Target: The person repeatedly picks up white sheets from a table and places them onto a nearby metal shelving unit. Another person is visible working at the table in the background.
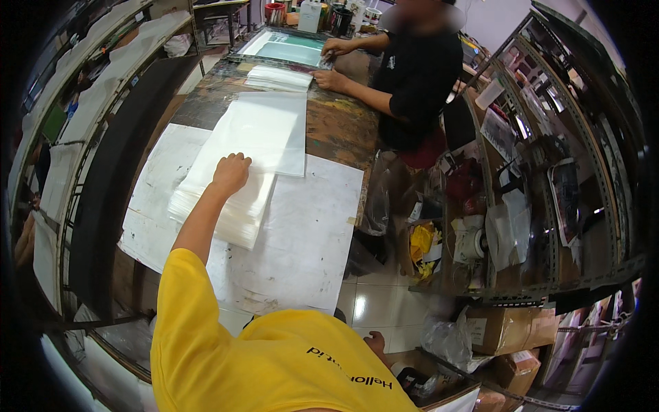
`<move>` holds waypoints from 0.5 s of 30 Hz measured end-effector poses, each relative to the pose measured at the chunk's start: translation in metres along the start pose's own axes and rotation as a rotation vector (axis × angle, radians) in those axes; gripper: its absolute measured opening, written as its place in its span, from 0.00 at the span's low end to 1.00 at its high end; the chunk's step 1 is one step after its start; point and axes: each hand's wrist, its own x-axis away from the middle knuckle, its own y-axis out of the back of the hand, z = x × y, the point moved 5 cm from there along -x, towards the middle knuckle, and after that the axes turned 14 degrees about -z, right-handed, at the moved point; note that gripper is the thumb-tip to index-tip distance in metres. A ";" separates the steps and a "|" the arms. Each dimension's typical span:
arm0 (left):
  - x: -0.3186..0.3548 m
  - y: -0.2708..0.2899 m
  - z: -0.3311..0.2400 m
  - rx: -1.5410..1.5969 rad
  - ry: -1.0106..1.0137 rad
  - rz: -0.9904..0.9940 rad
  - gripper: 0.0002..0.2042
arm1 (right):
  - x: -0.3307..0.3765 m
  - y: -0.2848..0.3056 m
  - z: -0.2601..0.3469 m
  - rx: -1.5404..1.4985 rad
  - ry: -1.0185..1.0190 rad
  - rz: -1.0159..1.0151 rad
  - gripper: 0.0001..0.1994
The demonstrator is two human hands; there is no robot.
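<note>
A thick stack of whitish translucent plastic sheets (218, 159) lies on a large white board on the table. My left hand (232, 173) rests on the middle of this stack, its fingers curled down against the top sheet. What the fingertips pinch is mostly hidden under the hand. Beyond it, a few clear sheets (288, 130) overlap the stack's right side and reach up the table. My right hand (375, 342) hangs low beside my body, partly hidden, with loosely bent fingers and nothing visible in it.
Across the table a co-worker in black (422, 82) has both hands near a green-and-white screen frame (288, 47) and a small white pile (278, 77). Paint cans (341, 20) stand behind. Metal shelving (549, 172) fills the right; racks (103, 103) line the left. Cardboard boxes (511, 329) sit lower right.
</note>
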 end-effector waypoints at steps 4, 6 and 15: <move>0.004 -0.001 -0.006 0.027 -0.026 -0.048 0.05 | -0.011 -0.027 -0.020 -0.594 -0.316 0.047 0.22; 0.003 0.006 -0.036 0.078 -0.093 -0.113 0.05 | -0.021 -0.044 -0.026 -0.947 -0.397 0.055 0.19; 0.049 0.054 -0.278 0.554 -0.423 -0.103 0.07 | 0.037 0.124 0.225 -1.074 0.265 0.044 0.29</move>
